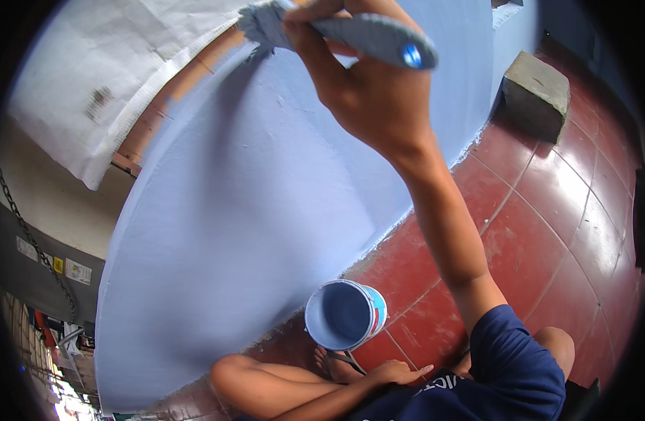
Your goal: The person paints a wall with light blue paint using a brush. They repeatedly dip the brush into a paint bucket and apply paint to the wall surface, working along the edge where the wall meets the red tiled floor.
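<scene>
My right hand [375,97] grips a paintbrush [390,39] with a grey, paint-smeared handle. Its bristles meet the upper edge of a light blue painted wall [280,200], beside an unpainted orange-brown strip [196,79]. Low in the view, my left hand [398,372] rests by my lap with a finger stretched out and nothing visible in it. A paint bucket [377,310], coated blue inside, stands on the floor between the wall and my sandalled foot [343,366]. How much paint it holds is hard to tell.
A white sheet [122,63] with a dark stain covers the surface beyond the strip. Red floor tiles [533,226] run along the wall's base. A concrete block [538,94] stands by the wall at right. To the left hangs a dark chain [25,226] near a grey panel bearing labels.
</scene>
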`<control>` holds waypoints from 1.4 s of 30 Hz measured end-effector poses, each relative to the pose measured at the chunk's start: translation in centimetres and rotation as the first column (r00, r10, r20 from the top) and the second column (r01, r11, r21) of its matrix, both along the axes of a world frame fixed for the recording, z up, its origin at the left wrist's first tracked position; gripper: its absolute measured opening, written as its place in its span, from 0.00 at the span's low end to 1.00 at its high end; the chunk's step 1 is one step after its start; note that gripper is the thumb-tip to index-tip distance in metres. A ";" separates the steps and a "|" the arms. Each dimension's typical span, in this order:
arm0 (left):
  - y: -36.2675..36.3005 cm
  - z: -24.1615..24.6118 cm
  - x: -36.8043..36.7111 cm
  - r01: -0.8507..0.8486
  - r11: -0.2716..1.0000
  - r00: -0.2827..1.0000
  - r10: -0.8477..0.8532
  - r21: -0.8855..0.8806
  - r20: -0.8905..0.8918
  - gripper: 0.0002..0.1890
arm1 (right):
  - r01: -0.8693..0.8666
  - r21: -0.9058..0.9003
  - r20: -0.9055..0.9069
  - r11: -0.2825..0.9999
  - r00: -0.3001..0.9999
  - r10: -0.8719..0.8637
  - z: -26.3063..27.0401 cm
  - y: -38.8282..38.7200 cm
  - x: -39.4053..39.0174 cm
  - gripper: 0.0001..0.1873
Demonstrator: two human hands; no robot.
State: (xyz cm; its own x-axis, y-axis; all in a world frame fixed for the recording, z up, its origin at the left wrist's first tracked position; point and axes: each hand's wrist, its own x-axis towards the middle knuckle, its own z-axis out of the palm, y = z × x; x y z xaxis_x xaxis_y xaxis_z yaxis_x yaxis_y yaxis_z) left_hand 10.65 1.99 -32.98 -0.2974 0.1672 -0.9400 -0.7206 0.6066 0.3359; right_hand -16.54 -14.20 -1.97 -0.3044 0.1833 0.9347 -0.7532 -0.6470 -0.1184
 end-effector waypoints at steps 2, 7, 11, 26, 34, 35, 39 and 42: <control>0.5 -1.2 0.6 -0.013 0.998 1.000 0.012 -0.057 -0.019 0.60 | 0.140 0.017 -0.079 0.990 0.987 -0.138 -1.1 1.0 -0.7 0.08; 1.3 -3.4 2.4 -0.066 0.993 0.994 0.057 -0.095 -0.091 0.62 | -0.019 0.517 0.057 0.856 0.998 -0.013 -8.1 3.9 1.2 0.09; 0.6 -0.7 -0.4 -0.114 0.993 0.993 0.115 -0.043 0.023 0.63 | -0.136 0.751 0.197 0.646 0.980 -0.022 -14.1 4.9 0.8 0.08; 1.1 -3.8 1.3 -0.081 0.987 0.980 0.054 -0.138 -0.194 0.54 | -0.125 0.087 0.023 0.988 0.992 0.124 -1.1 0.9 0.2 0.06; 1.7 -3.2 1.3 -0.022 0.988 0.957 -0.023 -0.150 -0.289 0.47 | -0.041 0.530 0.136 0.847 0.990 -0.037 -10.8 4.0 1.8 0.08; 1.7 -3.4 1.4 -0.050 0.989 0.950 0.005 -0.137 -0.311 0.50 | -0.073 0.565 0.180 0.822 0.983 -0.037 -12.2 4.1 1.9 0.08; 1.9 -3.1 1.1 -0.049 0.994 0.973 0.027 -0.095 -0.227 0.54 | -0.208 0.640 0.337 0.740 0.941 -0.027 -18.5 4.1 2.9 0.07; 2.0 -3.4 0.9 0.009 0.992 0.984 -0.031 -0.124 -0.174 0.55 | -0.313 0.712 0.451 0.629 0.890 -0.069 -23.4 3.7 3.1 0.07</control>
